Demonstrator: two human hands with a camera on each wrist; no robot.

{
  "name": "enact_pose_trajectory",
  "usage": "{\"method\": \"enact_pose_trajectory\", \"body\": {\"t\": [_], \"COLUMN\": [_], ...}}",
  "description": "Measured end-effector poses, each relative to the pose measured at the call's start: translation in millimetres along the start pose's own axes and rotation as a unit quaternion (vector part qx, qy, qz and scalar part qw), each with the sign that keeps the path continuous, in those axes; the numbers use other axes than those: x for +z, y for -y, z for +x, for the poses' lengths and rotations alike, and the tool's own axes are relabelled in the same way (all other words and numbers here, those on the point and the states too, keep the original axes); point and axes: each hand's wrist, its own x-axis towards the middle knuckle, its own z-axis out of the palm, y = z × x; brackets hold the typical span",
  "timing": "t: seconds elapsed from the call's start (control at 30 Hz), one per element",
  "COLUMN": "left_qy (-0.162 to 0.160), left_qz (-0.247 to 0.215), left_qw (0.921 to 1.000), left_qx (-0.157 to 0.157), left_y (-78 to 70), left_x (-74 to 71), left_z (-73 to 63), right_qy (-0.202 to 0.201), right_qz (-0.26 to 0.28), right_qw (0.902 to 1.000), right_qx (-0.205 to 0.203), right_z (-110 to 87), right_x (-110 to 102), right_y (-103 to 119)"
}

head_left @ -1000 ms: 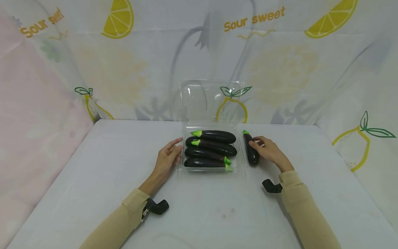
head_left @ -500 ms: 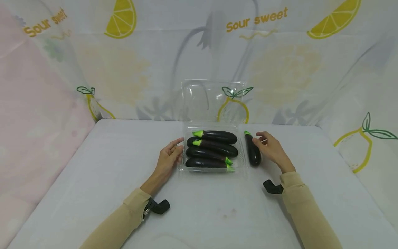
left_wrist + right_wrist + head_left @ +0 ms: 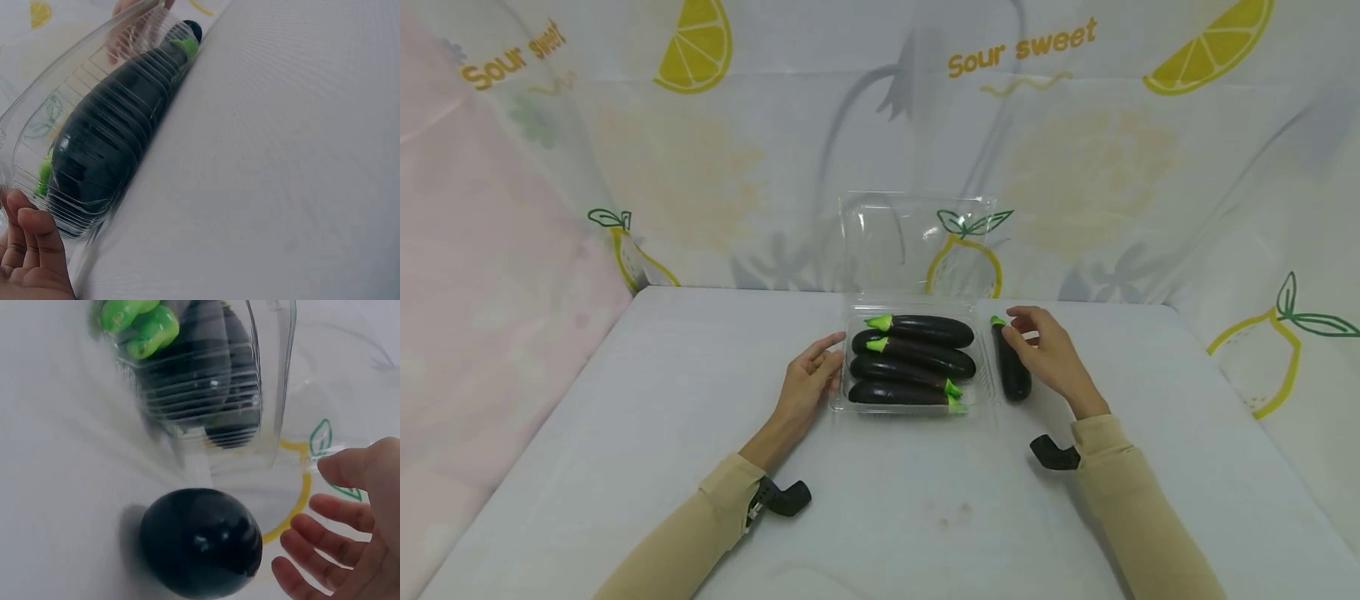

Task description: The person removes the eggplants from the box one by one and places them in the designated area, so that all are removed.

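Observation:
Several glossy dark purple eggplants [image 3: 917, 358] with green stems lie crosswise in a clear plastic container [image 3: 988, 367]. My left hand [image 3: 807, 382] rests against the container's left side; in the left wrist view its fingers [image 3: 40, 222] bend lightly by the corner below the rim. One loose eggplant [image 3: 1015, 371] lies lengthwise on the table just right of the container, its stem pointing away. Over its upper right side is my right hand [image 3: 1047, 350], fingers loosely spread. The right wrist view shows that hand apart from the eggplant's rounded end [image 3: 200, 544], holding nothing.
The container's clear lid [image 3: 887, 242] stands raised at the back, before a lemon-printed cloth [image 3: 805, 150]. A white cloth covers the table [image 3: 880, 500]. Black wrist-worn devices [image 3: 786, 498] stick out from both sleeves.
My right hand has loosened from the loose eggplant and shifted slightly up toward its stem end, fingers opening. The left hand stays at the container. The whole view has drifted slightly.

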Motion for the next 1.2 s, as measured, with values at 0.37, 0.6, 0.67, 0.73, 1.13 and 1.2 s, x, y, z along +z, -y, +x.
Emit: {"method": "enact_pose_trajectory", "body": {"t": [0.37,0.6,0.67,0.73,1.13,1.2], "left_qy": [0.001,0.002,0.002,0.002,-0.006,-0.006], "left_qz": [-0.014,-0.01,-0.008,-0.005,0.015,0.015], "left_qw": [0.9999,0.9999,1.0,1.0,0.9998,0.9998], "left_qx": [0.002,0.001,0.002,0.003,-0.014,-0.012], "left_y": [-0.3,-0.4,-0.4,-0.6,-1.9,-1.8], "left_x": [0.8,0.8,0.5,0.4,0.4,0.4], "left_z": [0.5,0.4,0.4,0.1,0.7,0.7], "right_qy": [-0.002,0.004,0.004,0.008,0.049,0.054], "right_qz": [0.005,-0.008,-0.018,-0.02,-0.094,-0.111], "right_qw": [0.9975,0.9918,0.99,0.9886,0.9784,0.9746], "right_qx": [-0.07,-0.127,-0.139,-0.149,-0.177,-0.187], "right_z": [3.3,5.2,5.7,6.0,4.6,4.3], "right_x": [11,21,23,26,43,45], "right_y": [6,12,13,14,26,28]}}
